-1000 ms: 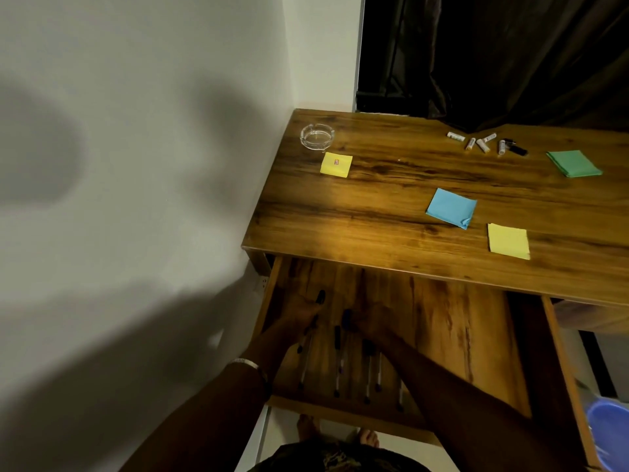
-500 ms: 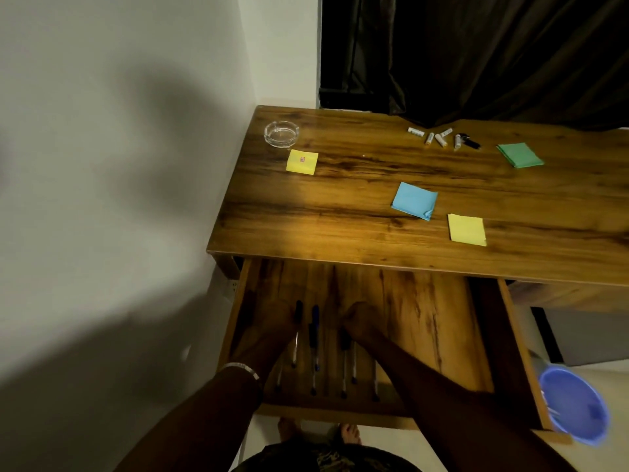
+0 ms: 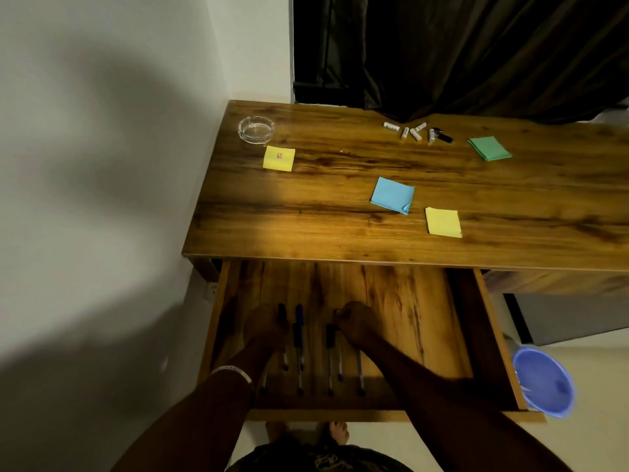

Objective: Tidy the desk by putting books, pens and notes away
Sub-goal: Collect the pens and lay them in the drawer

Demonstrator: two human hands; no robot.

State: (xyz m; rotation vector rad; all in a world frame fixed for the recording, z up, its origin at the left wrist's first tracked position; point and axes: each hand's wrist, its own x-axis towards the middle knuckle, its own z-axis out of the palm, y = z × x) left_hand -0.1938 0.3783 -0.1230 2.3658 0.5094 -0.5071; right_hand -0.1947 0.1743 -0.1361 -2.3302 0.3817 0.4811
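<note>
The desk drawer [image 3: 439, 335] is pulled out below the wooden desk top [image 3: 340, 226]. Several pens [image 3: 299, 338] lie in a row in its left half. My left hand [image 3: 263, 327] rests on the leftmost pens; the dim light hides whether it grips one. My right hand [image 3: 355, 321] is curled at the cap of a pen on the row's right side. On the desk lie a yellow note [image 3: 279, 158], a blue note [image 3: 392, 195], a second yellow note [image 3: 443, 222] and a green note [image 3: 489, 148].
A glass ashtray [image 3: 256, 129] sits at the desk's back left corner. Small white tubes and a black item [image 3: 418, 131] lie near the dark curtain [image 3: 476, 52]. A white wall is on the left. A blue bucket [image 3: 543, 381] stands on the floor by the drawer's right side.
The view has shifted right and down, bringing the blue bucket into sight. Both hands stay on the pens in the drawer, which now lie in a straighter row.
</note>
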